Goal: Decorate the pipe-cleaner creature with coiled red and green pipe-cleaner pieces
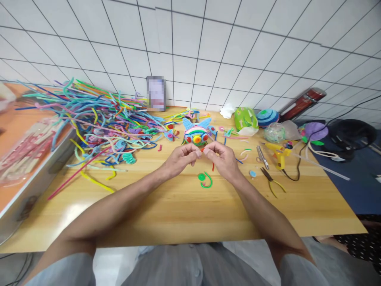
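Observation:
My left hand (183,158) and my right hand (220,159) meet fingertip to fingertip over the middle of the table. Both are pinched on a short red pipe cleaner piece (203,149), mostly hidden by the fingers. Just behind them sits a colourful striped figure (196,131) made of pipe cleaners, with blue ear shapes and red and yellow round coils on its front. Below the hands lie a green pipe cleaner coil (201,177) and a curved green strip (210,180). Another red strip (213,167) is beside my right hand.
A tangled heap of pipe cleaners (104,119) covers the left side. To the right are scissors (262,157), yellow-handled pliers (272,182), a yellow glue gun (278,154) with its cord, and a green ball-like object (245,118). A phone (156,93) leans on the tiled wall.

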A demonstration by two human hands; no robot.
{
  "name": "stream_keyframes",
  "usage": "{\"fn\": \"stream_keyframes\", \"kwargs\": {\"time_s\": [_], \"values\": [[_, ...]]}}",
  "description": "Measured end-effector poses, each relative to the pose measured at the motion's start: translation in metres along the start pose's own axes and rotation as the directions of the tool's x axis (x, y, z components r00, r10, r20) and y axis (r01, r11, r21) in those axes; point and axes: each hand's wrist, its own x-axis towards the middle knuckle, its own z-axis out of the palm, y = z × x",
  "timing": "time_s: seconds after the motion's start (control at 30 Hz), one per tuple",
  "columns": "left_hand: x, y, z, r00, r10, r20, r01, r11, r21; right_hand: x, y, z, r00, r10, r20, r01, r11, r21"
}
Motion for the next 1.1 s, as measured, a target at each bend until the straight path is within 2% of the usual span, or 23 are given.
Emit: {"fn": "stream_keyframes", "kwargs": {"time_s": [0.13, 0.47, 0.73, 1.1], "values": [[-0.004, -0.006, -0.004, 0.999, -0.039, 0.002, 0.039, 0.998, -0.04, 0.003, -0.002, 0.002, 1.0, 0.0, 0.015, 0.0, 1.0, -0.008], [-0.002, -0.025, -0.004, 0.989, -0.104, -0.108, 0.095, 0.992, -0.086, 0.0, -0.001, 0.007, 1.0, 0.028, -0.003, -0.028, 0.999, -0.027], [-0.002, -0.031, -0.002, 0.993, -0.106, -0.056, 0.087, 0.959, -0.27, 0.002, 0.001, 0.006, 0.999, 0.052, -0.011, -0.053, 0.997, -0.054], [-0.002, -0.033, -0.002, 0.994, -0.108, -0.013, 0.104, 0.981, -0.164, 0.004, 0.004, 0.006, 0.999, 0.051, 0.02, -0.049, 0.996, -0.076]]}}
